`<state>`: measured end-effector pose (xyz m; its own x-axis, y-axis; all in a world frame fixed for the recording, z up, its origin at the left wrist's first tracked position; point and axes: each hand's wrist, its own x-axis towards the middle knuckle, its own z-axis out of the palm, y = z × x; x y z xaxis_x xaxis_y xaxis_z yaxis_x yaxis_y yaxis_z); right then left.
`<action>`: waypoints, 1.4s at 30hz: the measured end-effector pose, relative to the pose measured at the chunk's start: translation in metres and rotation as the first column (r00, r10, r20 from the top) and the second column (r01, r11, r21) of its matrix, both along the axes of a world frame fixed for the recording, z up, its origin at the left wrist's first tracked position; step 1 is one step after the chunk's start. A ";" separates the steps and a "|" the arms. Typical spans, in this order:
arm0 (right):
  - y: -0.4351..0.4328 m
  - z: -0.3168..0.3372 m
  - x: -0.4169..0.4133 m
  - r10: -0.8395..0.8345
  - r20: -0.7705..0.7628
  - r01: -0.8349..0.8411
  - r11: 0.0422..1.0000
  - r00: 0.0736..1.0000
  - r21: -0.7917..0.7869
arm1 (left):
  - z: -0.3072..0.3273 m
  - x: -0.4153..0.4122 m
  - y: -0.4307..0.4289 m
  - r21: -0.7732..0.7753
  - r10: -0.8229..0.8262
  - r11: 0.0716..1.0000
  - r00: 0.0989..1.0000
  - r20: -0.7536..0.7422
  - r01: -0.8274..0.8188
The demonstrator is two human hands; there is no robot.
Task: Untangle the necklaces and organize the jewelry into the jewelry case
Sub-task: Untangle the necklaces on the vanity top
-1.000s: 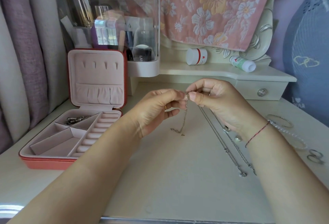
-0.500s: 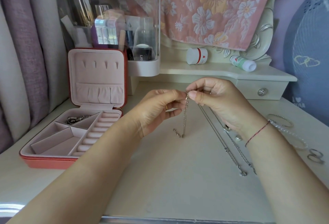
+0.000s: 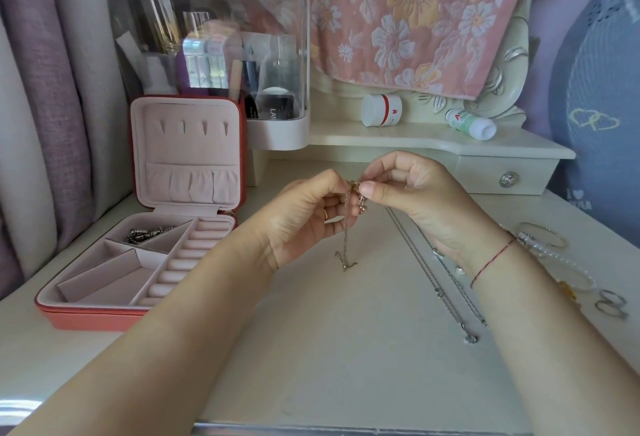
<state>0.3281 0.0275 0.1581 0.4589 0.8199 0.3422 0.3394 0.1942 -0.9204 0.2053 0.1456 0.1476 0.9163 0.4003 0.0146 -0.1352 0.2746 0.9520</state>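
Left forearm [image 3: 166, 335], lower left of frame: bare right down to the frame edge. Right forearm [image 3: 568, 342], lower right: likewise bare.

Left hand [image 3: 301, 224], centre: thin gold ring [image 3: 325, 214] on one finger, seen from the palm side; which finger is unclear.

Right hand [image 3: 420, 200], just right of centre: thin red string [image 3: 491, 260] round the wrist, single strand, lying aslant. Thumbnail [image 3: 367, 188] short, rounded, plain.

Cream dressing table [image 3: 329, 349], open jewelry case [image 3: 93, 319] left, silver chains [image 3: 439, 293], bangle [image 3: 540, 225], rings [image 3: 611, 304] right
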 end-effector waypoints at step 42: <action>0.003 -0.003 -0.006 -0.061 -0.079 0.049 0.988 0.995 -0.144 | -0.003 0.006 -0.007 0.044 0.113 0.993 0.993 0.019 -0.113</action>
